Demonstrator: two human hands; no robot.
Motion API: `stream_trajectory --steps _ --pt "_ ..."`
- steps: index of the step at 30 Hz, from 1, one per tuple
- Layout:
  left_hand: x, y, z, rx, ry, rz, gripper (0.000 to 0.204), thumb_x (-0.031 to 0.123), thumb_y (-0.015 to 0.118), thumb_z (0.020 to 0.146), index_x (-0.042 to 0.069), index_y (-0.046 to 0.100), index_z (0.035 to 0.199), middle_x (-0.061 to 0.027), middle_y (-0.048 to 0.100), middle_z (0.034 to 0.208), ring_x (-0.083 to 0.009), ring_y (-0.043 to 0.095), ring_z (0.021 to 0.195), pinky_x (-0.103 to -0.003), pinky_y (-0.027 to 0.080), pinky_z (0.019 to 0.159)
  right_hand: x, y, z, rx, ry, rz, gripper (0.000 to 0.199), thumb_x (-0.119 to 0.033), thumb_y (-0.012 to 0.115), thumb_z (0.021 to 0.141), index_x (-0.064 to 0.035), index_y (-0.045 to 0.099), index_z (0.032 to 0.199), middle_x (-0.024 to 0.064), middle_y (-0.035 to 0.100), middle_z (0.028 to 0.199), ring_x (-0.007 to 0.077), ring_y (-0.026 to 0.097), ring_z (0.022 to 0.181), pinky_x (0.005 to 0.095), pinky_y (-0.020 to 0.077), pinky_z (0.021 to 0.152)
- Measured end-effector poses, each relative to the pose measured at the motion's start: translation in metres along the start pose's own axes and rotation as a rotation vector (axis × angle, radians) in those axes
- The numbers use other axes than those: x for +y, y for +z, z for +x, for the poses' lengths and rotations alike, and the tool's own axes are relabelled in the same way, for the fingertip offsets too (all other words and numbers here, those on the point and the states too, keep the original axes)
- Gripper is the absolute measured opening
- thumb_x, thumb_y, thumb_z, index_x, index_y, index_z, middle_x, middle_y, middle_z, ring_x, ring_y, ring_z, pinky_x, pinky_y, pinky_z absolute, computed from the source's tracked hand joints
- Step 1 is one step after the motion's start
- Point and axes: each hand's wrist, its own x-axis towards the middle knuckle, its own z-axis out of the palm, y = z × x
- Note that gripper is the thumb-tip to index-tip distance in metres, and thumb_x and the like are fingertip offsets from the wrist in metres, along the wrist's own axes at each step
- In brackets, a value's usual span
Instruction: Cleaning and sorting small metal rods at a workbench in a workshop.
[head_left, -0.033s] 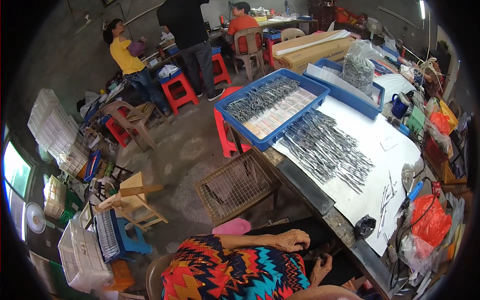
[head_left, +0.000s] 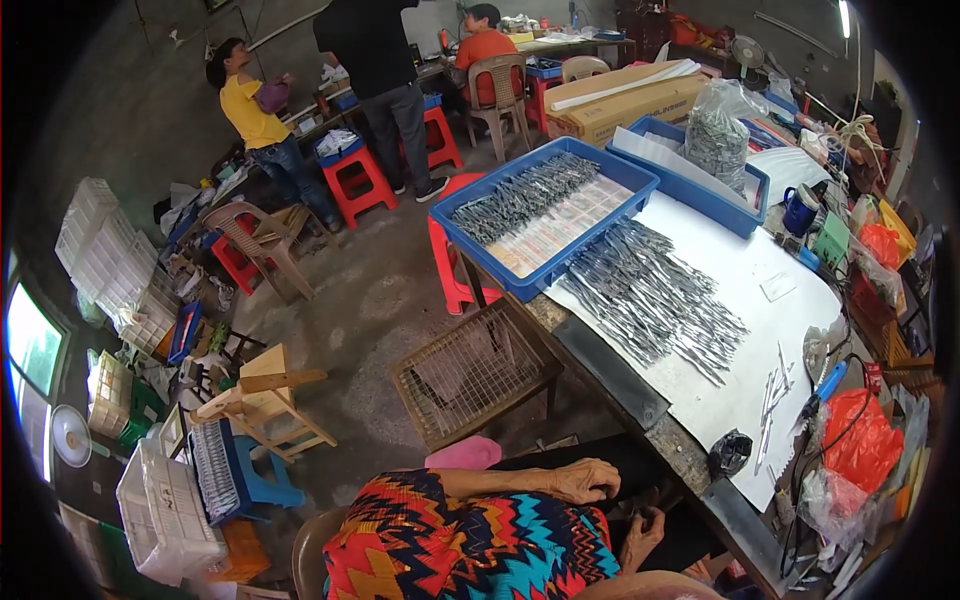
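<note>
My left hand (head_left: 585,481) rests palm down on my dark-trousered lap, with loosely curled fingers and nothing visible in them. Lower down, beside the table edge, my right hand (head_left: 641,541) is curled, thumb against fingers; whatever may be inside is hidden. Neither hand touches the table. A spread of thin dark-grey metal strips (head_left: 655,300) covers part of the white sheet (head_left: 705,405) on the table. Several loose strips (head_left: 768,415) lie nearer its right side. Behind them, a blue tray (head_left: 525,283) holds more strips and flat, clear-looking packs.
A second blue tray (head_left: 745,222) carries a clear bag (head_left: 717,145) of dark pieces. A blue mug (head_left: 800,210), red plastic bag (head_left: 862,440) and blue-handled tool (head_left: 830,383) crowd the right. A stringed frame seat (head_left: 478,372) stands left of the table. Several people are farther back.
</note>
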Motion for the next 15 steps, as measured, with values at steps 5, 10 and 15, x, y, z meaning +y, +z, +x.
stream_trajectory --steps 5,10,15 --pt "0.0 0.001 -0.001 0.016 -0.009 0.013 0.01 0.006 0.056 0.068 0.003 0.055 0.078 -0.0081 0.054 0.079 -0.0256 0.052 0.08 -0.038 0.039 0.074 -0.005 0.0 -0.001 -0.04 -0.034 -0.001 0.013 0.0 0.051 0.074 0.0028 0.048 0.087 0.0049 0.045 0.066 0.0112 0.039 0.055 0.0265 0.0338 0.049" --pt "0.0 0.001 -0.001 0.022 -0.023 0.018 0.01 0.006 0.055 0.067 0.004 0.055 0.077 -0.0082 0.055 0.078 -0.0263 0.052 0.08 -0.039 0.039 0.075 0.007 0.001 0.001 -0.024 -0.06 -0.01 0.012 0.0 0.052 0.075 0.0027 0.049 0.086 0.0053 0.047 0.066 0.0118 0.04 0.056 0.0263 0.0353 0.05" --pt "-0.001 0.001 -0.001 0.002 -0.003 0.034 0.009 0.006 0.056 0.071 0.004 0.054 0.079 -0.0075 0.053 0.08 -0.0248 0.051 0.081 -0.037 0.038 0.075 0.007 0.002 0.002 -0.023 -0.056 -0.006 0.011 -0.001 0.052 0.075 0.0027 0.049 0.085 0.0056 0.046 0.066 0.0124 0.04 0.055 0.0264 0.0354 0.05"
